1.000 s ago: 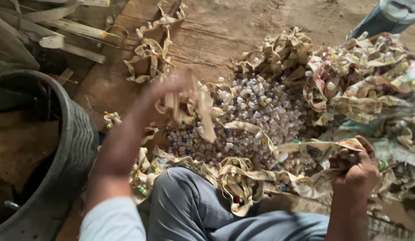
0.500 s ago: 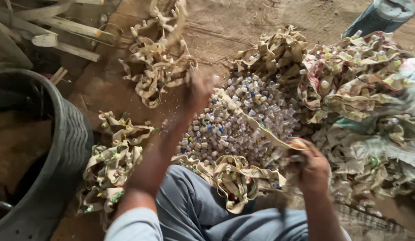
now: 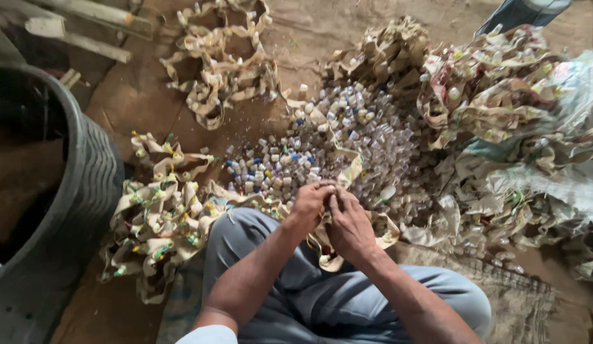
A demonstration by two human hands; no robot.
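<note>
Left hand [image 3: 309, 205] and right hand [image 3: 348, 223] pinch one tan strip [image 3: 338, 245] together. Vial pile [image 3: 322, 153] crowds the far side; black tub [image 3: 86, 185] hems the left.

I sit on a bare brown dirt floor [image 3: 137, 102]; a dark ribbed tub [image 3: 86, 185] stands left of my fingers, pale wooden planks [image 3: 86, 28] lie beyond it, daylight falling softly

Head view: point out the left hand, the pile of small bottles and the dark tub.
left hand [image 3: 309, 202], head view, back of the hand.
pile of small bottles [image 3: 322, 146], head view, middle of the heap.
dark tub [image 3: 86, 185], head view, ribbed outer wall.
</note>
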